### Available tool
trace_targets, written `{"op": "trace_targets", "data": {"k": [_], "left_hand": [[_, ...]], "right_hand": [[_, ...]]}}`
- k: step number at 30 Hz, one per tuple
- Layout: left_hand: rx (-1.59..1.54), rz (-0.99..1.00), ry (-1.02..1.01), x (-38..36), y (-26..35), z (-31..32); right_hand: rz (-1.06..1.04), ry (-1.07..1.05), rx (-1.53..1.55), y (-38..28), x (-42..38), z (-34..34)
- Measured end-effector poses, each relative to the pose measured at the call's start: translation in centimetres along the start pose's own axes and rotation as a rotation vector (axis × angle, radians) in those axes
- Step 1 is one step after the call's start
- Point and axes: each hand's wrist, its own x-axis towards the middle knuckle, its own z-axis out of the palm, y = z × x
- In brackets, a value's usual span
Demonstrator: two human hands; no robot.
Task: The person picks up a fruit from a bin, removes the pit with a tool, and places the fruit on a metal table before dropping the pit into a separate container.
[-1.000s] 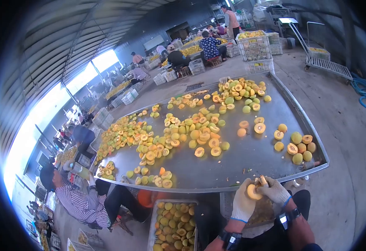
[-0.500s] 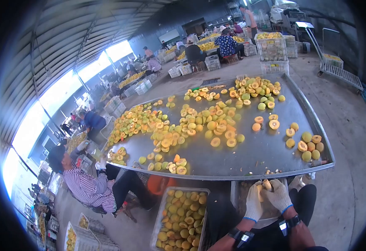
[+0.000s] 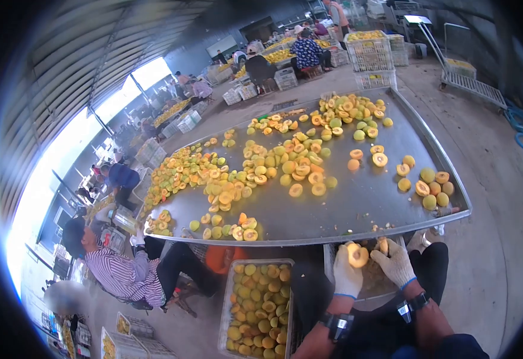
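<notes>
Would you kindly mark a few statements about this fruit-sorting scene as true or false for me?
1. The left hand holds a peach half with its cut face showing. True.
2. Both hands are bare. False: both wear white gloves; the right hand holds a smaller fruit piece.
3. The crate left of the person's knees is empty. False: it holds many peaches.
4. The metal table carries cut and whole peaches. True.
5. A person in a striped shirt sits at the table's left corner. True.
</notes>
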Motion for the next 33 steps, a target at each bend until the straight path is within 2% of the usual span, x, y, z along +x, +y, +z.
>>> {"op": "trace_targets", "data": {"k": [2,4,6,9,12,16,18,26,33], "left_hand": [[-1.029,-0.626,0.15,2.0,-0.3,-0.4],[-1.14,-0.743,0.184,3.1,1.1,-1.9],[-1.302,-0.627,0.093,3.2,0.0,-2.5],[-1.417,-0.719,0.168,4.1,1.0,-2.7],[-1.349,-0.675,0.148,4.1,2.0,-2.3],[-1.334,-0.627,0.147,3.6,1.7,-1.8],[-1.307,-0.655,0.176,3.6,2.4,-1.6],[-1.108,-0.758,0.252,4.0,5.9,-1.4],[-1.041,-0.726,0.236,3.9,5.7,-1.5]], "right_hand": [[-0.107,-0.072,-0.334,-0.4,0.0,-0.6],[-0.008,-0.111,-0.405,-1.3,0.0,-0.8],[0.013,-0.13,-0.405,-2.3,-0.6,-0.7],[-0.111,-0.231,-0.362,-4.3,-1.1,-0.2],[-0.143,-0.315,-0.395,-3.9,-0.9,0.9],[-0.159,-0.281,-0.294,-4.3,-0.7,2.1],[-0.032,-0.3,-0.263,-4.4,-0.9,2.7],[0.067,-0.324,-0.263,-5.2,-1.5,3.1],[0.122,-0.267,-0.05,-5.9,-2.5,3.2]]}}
